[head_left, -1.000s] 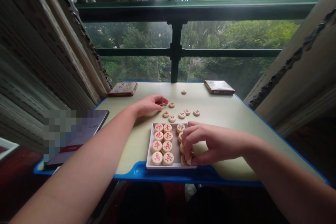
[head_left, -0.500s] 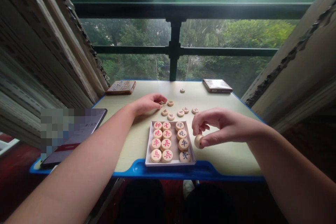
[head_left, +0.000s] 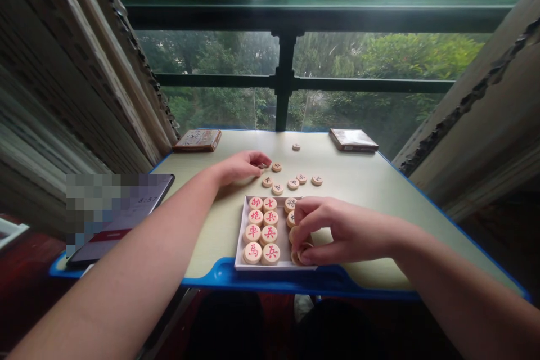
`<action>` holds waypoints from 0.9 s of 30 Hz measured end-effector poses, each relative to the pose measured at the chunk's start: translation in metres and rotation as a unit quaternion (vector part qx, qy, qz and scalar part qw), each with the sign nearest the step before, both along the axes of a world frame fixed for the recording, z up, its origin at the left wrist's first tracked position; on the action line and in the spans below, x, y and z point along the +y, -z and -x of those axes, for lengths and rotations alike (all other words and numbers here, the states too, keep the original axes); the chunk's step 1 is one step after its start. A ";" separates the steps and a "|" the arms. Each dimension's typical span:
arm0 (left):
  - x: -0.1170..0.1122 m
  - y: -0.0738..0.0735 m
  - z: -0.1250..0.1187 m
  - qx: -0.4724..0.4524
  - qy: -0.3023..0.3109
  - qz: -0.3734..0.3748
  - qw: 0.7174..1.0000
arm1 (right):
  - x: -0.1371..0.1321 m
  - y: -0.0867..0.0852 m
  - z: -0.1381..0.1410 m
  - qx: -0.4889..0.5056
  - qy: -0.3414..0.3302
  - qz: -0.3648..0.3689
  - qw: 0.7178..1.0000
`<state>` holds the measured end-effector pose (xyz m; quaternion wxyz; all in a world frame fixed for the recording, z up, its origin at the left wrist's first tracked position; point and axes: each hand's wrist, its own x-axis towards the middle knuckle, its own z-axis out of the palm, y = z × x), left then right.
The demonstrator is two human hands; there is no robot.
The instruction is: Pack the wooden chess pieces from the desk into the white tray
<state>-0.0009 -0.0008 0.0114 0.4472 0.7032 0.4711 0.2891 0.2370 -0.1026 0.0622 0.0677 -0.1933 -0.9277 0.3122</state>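
Observation:
A shallow white cardboard box holds wooden xiangqi pieces: two columns of red-marked ones on the left and a dark-marked column along the right wall. At the front of that right column, my right hand pinches a xiangqi piece, partly covered by the fingers. Beyond the box, my left hand rests on the table with thumb and fingers closed about another xiangqi piece, mostly hidden. Right beside its fingertips lies a dark-marked piece.
Several loose dark-marked pieces lie behind the box, with one piece farther back. Two flat boxes occupy the far corners. A tablet lies at the left. The pale table has a blue rim.
My right hand has carried its piece from beside the box leftward, over the front of the right column. My left hand stays in nearly the same place. The view has shifted slightly.

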 end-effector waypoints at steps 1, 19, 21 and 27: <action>0.000 0.000 0.000 0.001 0.000 0.000 1.000 | 0.000 0.000 0.000 -0.005 0.003 -0.006 1.000; -0.003 -0.004 -0.004 -0.037 -0.007 0.023 0.999 | -0.004 0.000 0.005 -0.003 -0.020 -0.055 0.998; -0.003 -0.005 -0.004 -0.044 -0.006 0.028 0.999 | -0.003 0.000 0.005 -0.002 -0.020 -0.046 0.999; -0.006 -0.007 -0.005 -0.046 -0.016 0.032 0.998 | -0.003 -0.001 0.005 -0.004 -0.017 -0.025 1.000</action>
